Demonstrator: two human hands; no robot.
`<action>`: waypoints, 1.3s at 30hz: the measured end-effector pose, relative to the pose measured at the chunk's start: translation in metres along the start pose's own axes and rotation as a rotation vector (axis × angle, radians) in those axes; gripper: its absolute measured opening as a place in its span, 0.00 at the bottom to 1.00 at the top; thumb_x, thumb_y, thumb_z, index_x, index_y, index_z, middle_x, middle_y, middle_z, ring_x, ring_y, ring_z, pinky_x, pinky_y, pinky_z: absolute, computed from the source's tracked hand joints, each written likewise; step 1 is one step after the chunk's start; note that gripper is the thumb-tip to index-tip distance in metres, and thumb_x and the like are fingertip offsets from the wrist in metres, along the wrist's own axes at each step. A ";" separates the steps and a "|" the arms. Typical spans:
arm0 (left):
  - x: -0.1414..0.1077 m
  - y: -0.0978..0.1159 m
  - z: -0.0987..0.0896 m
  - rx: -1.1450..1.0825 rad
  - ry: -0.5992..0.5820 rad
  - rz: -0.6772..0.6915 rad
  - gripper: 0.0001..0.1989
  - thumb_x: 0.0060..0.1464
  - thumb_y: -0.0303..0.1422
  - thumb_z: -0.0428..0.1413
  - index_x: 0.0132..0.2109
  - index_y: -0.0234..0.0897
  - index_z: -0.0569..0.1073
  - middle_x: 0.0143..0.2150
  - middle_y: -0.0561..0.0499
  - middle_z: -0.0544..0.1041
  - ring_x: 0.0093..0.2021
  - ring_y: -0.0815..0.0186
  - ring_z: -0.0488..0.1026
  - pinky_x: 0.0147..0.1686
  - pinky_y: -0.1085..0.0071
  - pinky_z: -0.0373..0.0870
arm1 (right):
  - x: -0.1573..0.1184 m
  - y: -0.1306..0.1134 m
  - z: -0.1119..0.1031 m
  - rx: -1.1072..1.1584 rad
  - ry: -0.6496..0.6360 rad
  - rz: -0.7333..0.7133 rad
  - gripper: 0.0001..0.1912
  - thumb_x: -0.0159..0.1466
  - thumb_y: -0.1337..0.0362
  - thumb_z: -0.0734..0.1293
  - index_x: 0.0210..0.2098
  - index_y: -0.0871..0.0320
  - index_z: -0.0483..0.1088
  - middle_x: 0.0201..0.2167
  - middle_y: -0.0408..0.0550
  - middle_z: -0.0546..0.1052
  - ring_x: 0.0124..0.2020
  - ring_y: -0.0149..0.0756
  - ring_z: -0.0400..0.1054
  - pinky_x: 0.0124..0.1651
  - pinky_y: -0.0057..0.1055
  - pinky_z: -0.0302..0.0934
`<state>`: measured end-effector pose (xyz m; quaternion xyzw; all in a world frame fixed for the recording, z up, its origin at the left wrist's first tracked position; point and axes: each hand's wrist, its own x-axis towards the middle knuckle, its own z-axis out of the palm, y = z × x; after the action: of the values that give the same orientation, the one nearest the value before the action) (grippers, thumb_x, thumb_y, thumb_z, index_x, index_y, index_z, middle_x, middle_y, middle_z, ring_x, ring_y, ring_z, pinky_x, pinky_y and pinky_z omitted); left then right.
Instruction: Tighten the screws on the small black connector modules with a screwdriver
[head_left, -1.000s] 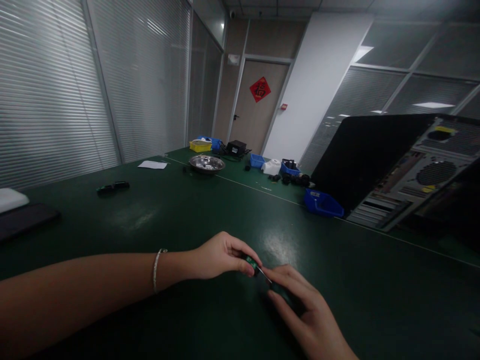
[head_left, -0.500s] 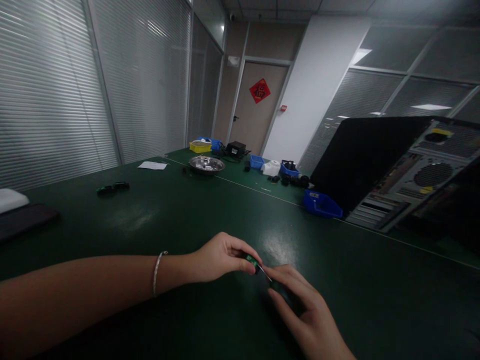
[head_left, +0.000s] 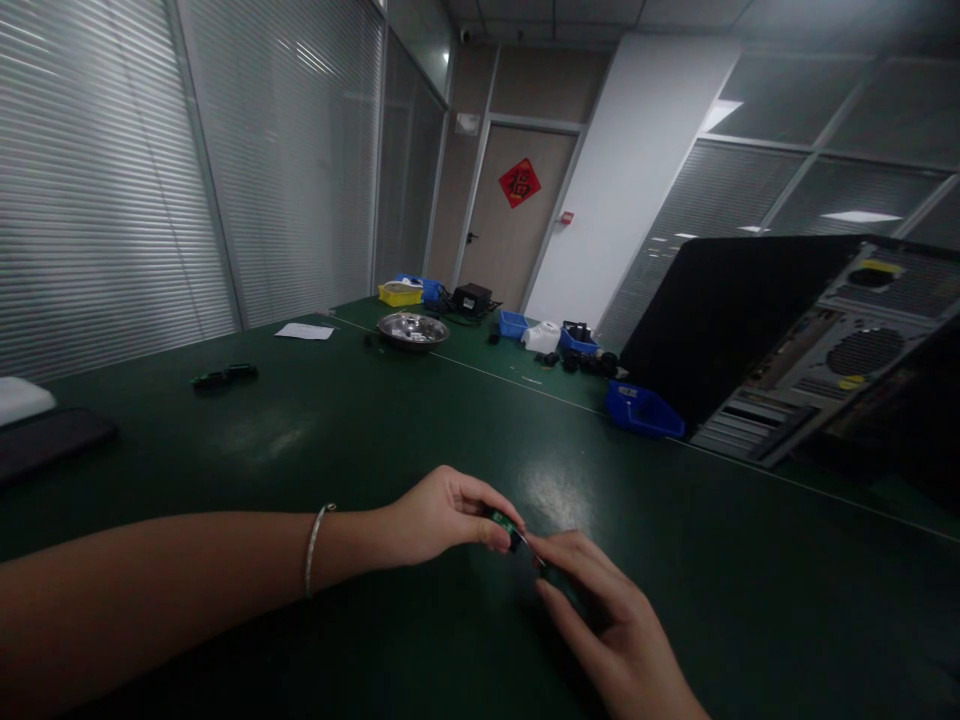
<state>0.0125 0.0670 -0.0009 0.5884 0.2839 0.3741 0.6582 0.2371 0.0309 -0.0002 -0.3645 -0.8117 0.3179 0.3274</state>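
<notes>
Between the thumb and fingers of my left hand (head_left: 442,515) is a small green circuit board (head_left: 504,521) with a dark part at its right end. My right hand (head_left: 600,610) is closed around the dark handle of a screwdriver (head_left: 559,582). Its thin metal shaft points up and left, and the tip meets or nearly meets the board's edge; exact contact is too small to tell. Both hands are just above the green table (head_left: 420,640), with the fingertips close together. Part of the board is hidden by my left fingers.
On the left lie small dark-green boards (head_left: 223,376), a white paper (head_left: 304,331) and a dark flat object (head_left: 56,440). Farther back are a metal bowl (head_left: 412,330) and a yellow bin (head_left: 400,293). A blue bin (head_left: 645,408) sits beside a large computer case (head_left: 750,340) at right.
Both hands stay in nearly the same place. The screwdriver and the board have shifted only very slightly.
</notes>
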 end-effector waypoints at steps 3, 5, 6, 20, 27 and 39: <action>0.001 -0.004 -0.001 -0.017 0.017 0.007 0.12 0.45 0.28 0.66 0.40 0.33 0.81 0.37 0.47 0.82 0.35 0.66 0.77 0.42 0.67 0.72 | 0.000 0.001 0.000 0.001 0.029 -0.024 0.17 0.65 0.68 0.64 0.52 0.49 0.71 0.44 0.49 0.74 0.45 0.39 0.71 0.47 0.31 0.67; 0.001 -0.006 -0.002 -0.026 0.020 0.012 0.13 0.45 0.29 0.66 0.40 0.33 0.80 0.37 0.47 0.82 0.35 0.67 0.77 0.42 0.67 0.72 | 0.000 0.002 0.001 0.003 0.035 -0.028 0.17 0.65 0.69 0.64 0.53 0.48 0.71 0.44 0.49 0.74 0.45 0.39 0.71 0.47 0.31 0.67; 0.002 -0.007 -0.002 -0.029 0.018 0.012 0.13 0.45 0.29 0.66 0.41 0.33 0.80 0.38 0.47 0.82 0.35 0.67 0.77 0.42 0.67 0.72 | 0.000 0.003 0.001 0.003 0.035 -0.027 0.18 0.65 0.69 0.64 0.53 0.48 0.70 0.45 0.49 0.74 0.45 0.39 0.71 0.48 0.31 0.67; -0.002 -0.008 0.002 0.107 0.042 0.135 0.13 0.48 0.29 0.65 0.43 0.34 0.80 0.42 0.46 0.82 0.45 0.59 0.77 0.49 0.62 0.71 | -0.002 0.006 0.003 -0.010 0.037 -0.047 0.19 0.65 0.69 0.64 0.53 0.47 0.70 0.43 0.47 0.74 0.45 0.38 0.71 0.47 0.29 0.66; -0.001 -0.008 0.001 0.022 0.027 0.079 0.13 0.46 0.29 0.66 0.41 0.34 0.80 0.40 0.46 0.82 0.43 0.60 0.78 0.50 0.61 0.71 | 0.000 0.002 0.001 0.012 0.019 -0.027 0.19 0.66 0.69 0.64 0.54 0.47 0.70 0.43 0.48 0.74 0.44 0.38 0.71 0.46 0.30 0.66; -0.002 -0.001 0.007 0.128 0.089 0.044 0.12 0.46 0.27 0.65 0.41 0.35 0.81 0.39 0.48 0.82 0.42 0.61 0.78 0.46 0.65 0.71 | 0.000 -0.005 0.001 0.082 0.049 -0.019 0.19 0.65 0.72 0.64 0.52 0.50 0.73 0.40 0.49 0.74 0.42 0.38 0.70 0.44 0.33 0.64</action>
<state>0.0174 0.0617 -0.0006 0.6182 0.3232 0.3956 0.5974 0.2341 0.0277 0.0032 -0.3509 -0.7930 0.3388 0.3650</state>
